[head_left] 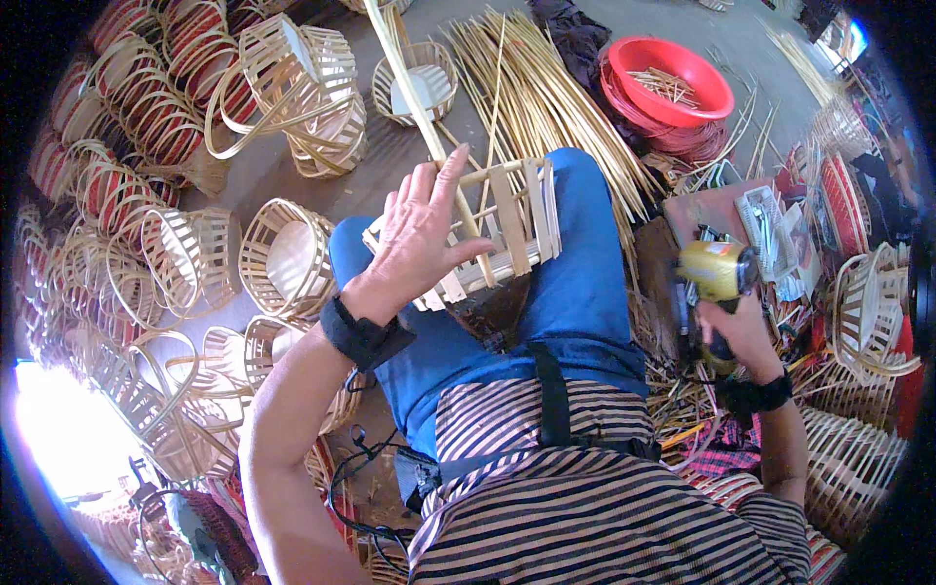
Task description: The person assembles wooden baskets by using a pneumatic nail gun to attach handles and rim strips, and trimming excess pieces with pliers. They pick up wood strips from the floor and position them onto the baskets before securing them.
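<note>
- Striped shirt (546, 517) nearest, with blue jeans (590, 292) beyond it, knees apart.
- Slatted basket (512, 229) lies tilted across the lap, between the thighs, its pale slats toward the right.
- Left hand (414, 224) lies over the basket's left part, fingers nearly straight, thumb spread wide of them and touching a cane (401, 68); whether the fingers also press the cane, I cannot tell.
- That cane runs from the basket toward the far edge, passing by the hand.
- Right hand (738, 331), well apart on the right, has its fingers wrapped round the grip of a gold power tool (715, 270).
- Just right of the power tool sits a white box (765, 229) with small parts.
- Far right, a red bowl (682, 57) holds short sticks (663, 88), above a reddish coil (687, 143).
- Beyond the lap, a bundle of canes (546, 97) lies on the floor.
- Left, many pale baskets (288, 253) stand or lie crowded together; the far-left stacks (161, 68) show red bands.
</note>
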Action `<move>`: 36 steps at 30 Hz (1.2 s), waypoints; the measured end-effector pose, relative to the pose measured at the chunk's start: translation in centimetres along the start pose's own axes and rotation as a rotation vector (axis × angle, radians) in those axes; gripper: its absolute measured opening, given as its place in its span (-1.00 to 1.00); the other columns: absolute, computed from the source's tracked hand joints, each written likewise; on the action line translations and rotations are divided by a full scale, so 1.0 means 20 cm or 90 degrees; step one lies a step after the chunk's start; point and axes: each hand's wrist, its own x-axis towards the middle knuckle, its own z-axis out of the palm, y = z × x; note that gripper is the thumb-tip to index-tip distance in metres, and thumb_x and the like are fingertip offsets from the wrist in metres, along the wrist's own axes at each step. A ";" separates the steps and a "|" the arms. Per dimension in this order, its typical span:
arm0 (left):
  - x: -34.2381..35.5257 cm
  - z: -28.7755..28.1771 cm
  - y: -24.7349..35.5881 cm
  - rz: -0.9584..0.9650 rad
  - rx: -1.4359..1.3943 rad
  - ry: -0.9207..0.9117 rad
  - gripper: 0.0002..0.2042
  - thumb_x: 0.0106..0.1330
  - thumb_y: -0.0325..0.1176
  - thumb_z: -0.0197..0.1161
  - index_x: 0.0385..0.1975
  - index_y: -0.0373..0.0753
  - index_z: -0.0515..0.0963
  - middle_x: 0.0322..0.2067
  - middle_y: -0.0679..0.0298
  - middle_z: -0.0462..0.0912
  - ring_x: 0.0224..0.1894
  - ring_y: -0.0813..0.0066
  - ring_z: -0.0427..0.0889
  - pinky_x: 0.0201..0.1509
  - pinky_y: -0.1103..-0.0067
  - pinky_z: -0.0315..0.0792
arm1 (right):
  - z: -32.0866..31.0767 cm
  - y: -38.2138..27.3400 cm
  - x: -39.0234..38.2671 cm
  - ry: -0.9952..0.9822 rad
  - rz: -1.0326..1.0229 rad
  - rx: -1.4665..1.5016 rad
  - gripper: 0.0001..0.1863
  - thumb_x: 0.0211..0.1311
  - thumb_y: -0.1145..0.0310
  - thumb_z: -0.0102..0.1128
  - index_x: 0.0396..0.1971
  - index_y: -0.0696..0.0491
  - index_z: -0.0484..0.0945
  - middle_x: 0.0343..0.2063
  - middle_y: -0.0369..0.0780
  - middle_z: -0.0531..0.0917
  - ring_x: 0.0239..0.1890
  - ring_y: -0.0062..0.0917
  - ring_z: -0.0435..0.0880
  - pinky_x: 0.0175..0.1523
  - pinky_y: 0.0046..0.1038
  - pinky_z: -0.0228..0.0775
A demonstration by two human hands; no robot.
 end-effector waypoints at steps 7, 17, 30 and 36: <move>0.02 -0.02 0.02 -0.018 -0.010 0.003 -0.12 -0.27 -0.11 0.29 0.10 -0.19 -0.06 -0.27 0.10 0.25 -0.20 0.16 0.27 -0.16 0.40 0.17 | 0.38 -0.40 0.01 -0.184 -0.345 -0.029 -0.64 -0.28 0.51 0.12 -0.34 0.21 0.37 -0.40 -0.15 0.46 -0.37 -0.40 0.47 -0.20 -0.50 0.27; 0.04 0.03 0.05 0.015 0.020 0.079 -0.10 -0.32 -0.09 0.30 0.07 -0.29 -0.02 -0.33 0.14 0.28 -0.25 0.28 0.30 -0.23 0.46 0.19 | 0.44 -0.44 0.03 -0.251 -0.312 -0.074 -0.72 -0.18 0.55 0.08 -0.34 0.22 0.41 -0.39 -0.16 0.52 -0.32 -0.47 0.52 -0.20 -0.52 0.30; 0.06 0.03 0.05 0.011 0.009 0.074 -0.10 -0.31 -0.11 0.31 0.07 -0.29 -0.04 -0.33 0.13 0.26 -0.21 0.26 0.29 -0.21 0.45 0.19 | 0.47 -0.48 0.02 -0.181 -0.267 -0.002 -0.77 -0.26 0.54 0.08 -0.44 0.19 0.46 -0.50 -0.13 0.54 -0.44 -0.36 0.54 -0.31 -0.51 0.34; 0.06 0.02 0.06 -0.021 0.011 0.041 -0.14 -0.25 -0.12 0.29 0.08 -0.24 -0.03 -0.22 0.09 0.25 -0.15 0.18 0.29 -0.13 0.41 0.19 | 0.47 -0.46 0.02 -0.202 -0.283 -0.028 -0.77 -0.25 0.53 0.09 -0.44 0.18 0.45 -0.52 -0.13 0.53 -0.46 -0.34 0.53 -0.32 -0.49 0.34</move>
